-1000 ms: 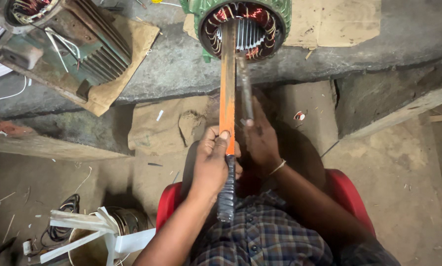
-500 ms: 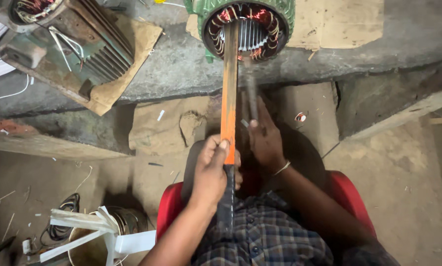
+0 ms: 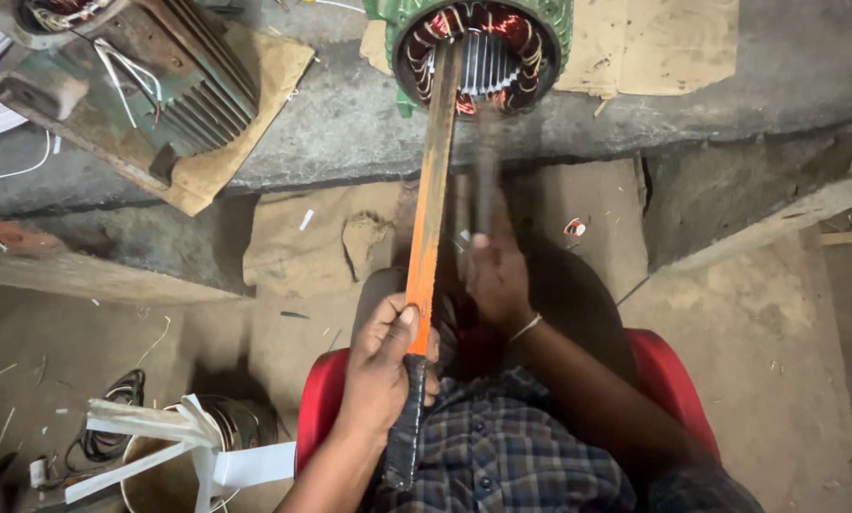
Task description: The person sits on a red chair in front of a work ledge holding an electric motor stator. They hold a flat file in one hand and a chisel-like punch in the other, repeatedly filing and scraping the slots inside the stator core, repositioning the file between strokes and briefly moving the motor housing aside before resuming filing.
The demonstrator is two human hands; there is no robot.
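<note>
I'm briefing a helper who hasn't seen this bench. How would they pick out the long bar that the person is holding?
Start at the grey stone ledge across the top, where a round green motor housing with copper windings faces the person. A long flat orange bar runs from its opening down to the left hand. Unlike the blurred dark tool in the right hand, it is bright orange, with a black-wrapped lower end.

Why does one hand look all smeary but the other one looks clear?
In the head view, the right hand and the dark tool it holds are smeared by motion blur; the left hand, wrapped around the long orange strip, is sharp. The motor stator with copper windings is fairly crisp, while the floor under the bench lies in dim shadow.
</note>
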